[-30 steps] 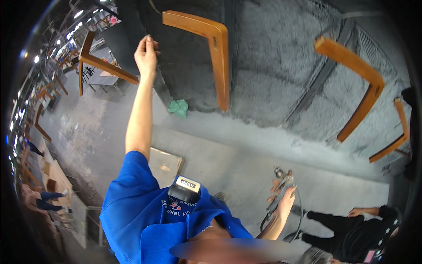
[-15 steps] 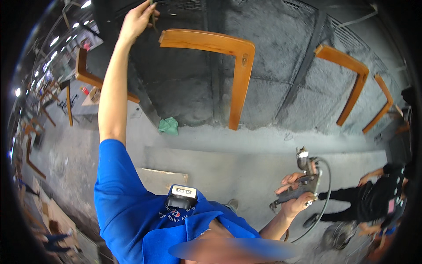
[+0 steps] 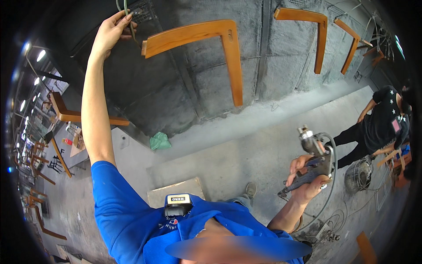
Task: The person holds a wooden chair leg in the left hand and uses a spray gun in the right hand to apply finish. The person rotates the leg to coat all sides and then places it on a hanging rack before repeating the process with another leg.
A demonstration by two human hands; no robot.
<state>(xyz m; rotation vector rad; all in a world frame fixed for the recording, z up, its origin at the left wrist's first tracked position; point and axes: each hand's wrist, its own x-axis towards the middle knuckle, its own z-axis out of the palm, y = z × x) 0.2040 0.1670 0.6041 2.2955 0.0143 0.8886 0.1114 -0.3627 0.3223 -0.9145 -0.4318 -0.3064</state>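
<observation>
Your left hand [image 3: 110, 34] was raised at the upper left of the frame, its thumb and fingers pinched around a thin greenish wire [image 3: 125, 5]. The wire ran down toward the left end of an angled wooden piece [image 3: 220, 28], which hung at upper centre with one arm pointing down; you could not tell from this view how the two were joined. Right of centre, your right hand [image 3: 304, 187] was wrapped around the grip of a spray gun [image 3: 324, 159], nozzle upward and well apart from the wood, with a grey hose [image 3: 336, 152] curving down beside it. Two more wooden parts, one nearer [image 3: 322, 39] and one farther [image 3: 350, 53], hung at the upper right before a dark grey wall [image 3: 285, 53]. A green cloth or bag [image 3: 160, 141] lay left of centre, and a person in black [image 3: 382, 115] stood at the right edge.
</observation>
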